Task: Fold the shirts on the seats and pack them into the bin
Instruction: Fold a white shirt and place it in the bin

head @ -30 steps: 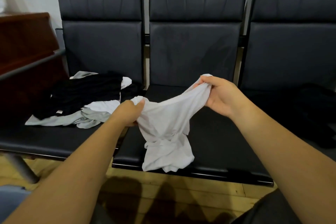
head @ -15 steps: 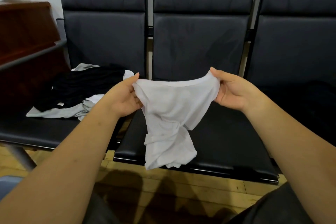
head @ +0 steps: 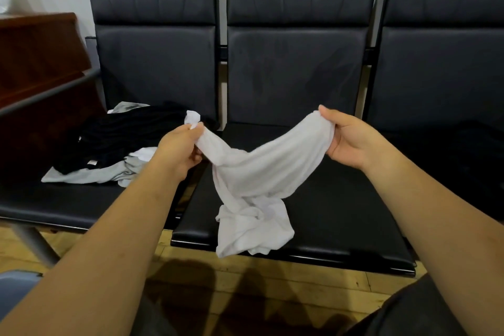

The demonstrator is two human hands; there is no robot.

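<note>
A white shirt [head: 256,188] hangs bunched between my two hands above the middle seat [head: 341,226]; its lower part lies crumpled on the seat's front edge. My left hand [head: 180,148] pinches one end of the fabric, with a small tuft sticking up above the fingers. My right hand [head: 351,139] grips the other end, thumb on top. On the left seat [head: 54,204] lies a pile with a black shirt [head: 122,136] over a grey shirt [head: 90,174] and some white cloth. Dark clothing [head: 474,150] lies on the right seat. No bin is clearly in view.
Three black padded seats stand in a row against a pale wall. A dark wooden piece of furniture [head: 38,57] and a metal armrest [head: 49,93] stand at the left. The floor [head: 272,281] below is wooden planks. A blue-grey object [head: 13,289] shows at the bottom left corner.
The hands have moved apart and the shirt's top edge, stretched flat half a second ago, now sags in a bunched band between them. The left hand has shifted its grip along the fabric.
</note>
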